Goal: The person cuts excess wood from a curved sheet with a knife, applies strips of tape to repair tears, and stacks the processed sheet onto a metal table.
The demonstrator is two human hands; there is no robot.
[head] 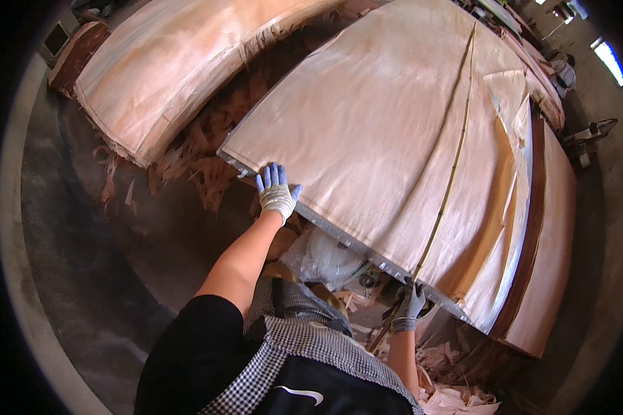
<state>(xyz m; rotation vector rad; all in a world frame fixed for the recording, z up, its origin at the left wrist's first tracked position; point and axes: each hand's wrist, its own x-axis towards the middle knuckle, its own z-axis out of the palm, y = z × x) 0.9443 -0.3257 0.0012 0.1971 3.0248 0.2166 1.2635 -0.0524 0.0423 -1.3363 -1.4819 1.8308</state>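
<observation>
A wide sheet of pale wood veneer (353,135) lies over a worktable, whose grey edge (342,237) shows along the near side. My left hand (276,193), in a glove with blue fingers, rests flat on the sheet's near left edge, fingers extended. At the near right edge, my gloved right hand (409,306) grips a thin bamboo stick (452,179). The stick runs from my hand across the sheet to its far side, with a long shadow or crease beside it. On the right, the veneer has a torn, folded flap (490,218).
A tall stack of veneer (187,67) stands at the upper left, with torn scraps (207,155) beneath and beside it. Another veneer stack (547,233) is at the right. Below the table's edge are clear plastic wrapping (319,254) and more scraps (457,389) on the floor.
</observation>
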